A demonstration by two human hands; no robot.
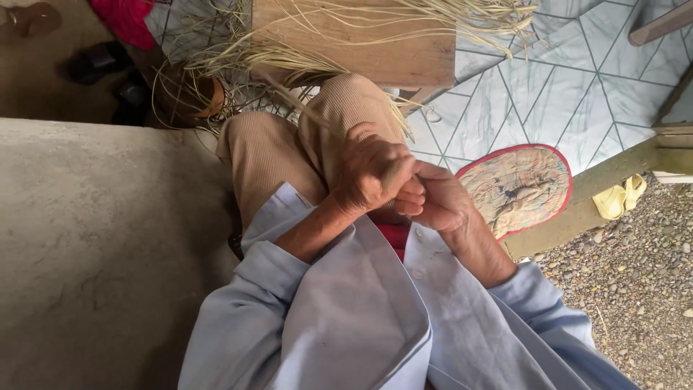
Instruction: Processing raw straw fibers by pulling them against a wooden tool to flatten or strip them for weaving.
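My left hand (372, 170) is closed around a thin pale reed strip (299, 105) that runs up and left from the fist over my knee. My right hand (437, 198) presses against the left, fingers curled in; what it grips is hidden. Both hands rest above my lap, over tan trousers (271, 155). Light blue shirt sleeves (346, 318) cover my arms. Beyond my knees lies a bundle of dry straw-coloured strips (289, 58) spread over a wooden board (375, 50).
A concrete ledge (94, 245) fills the left. A round red-edged mat (520, 188) lies on the patterned tile floor (577, 79). Gravel (635, 274) and yellow sandals (619, 198) are at right. Dark shoes (97, 61) and a brown bowl (195, 97) sit at upper left.
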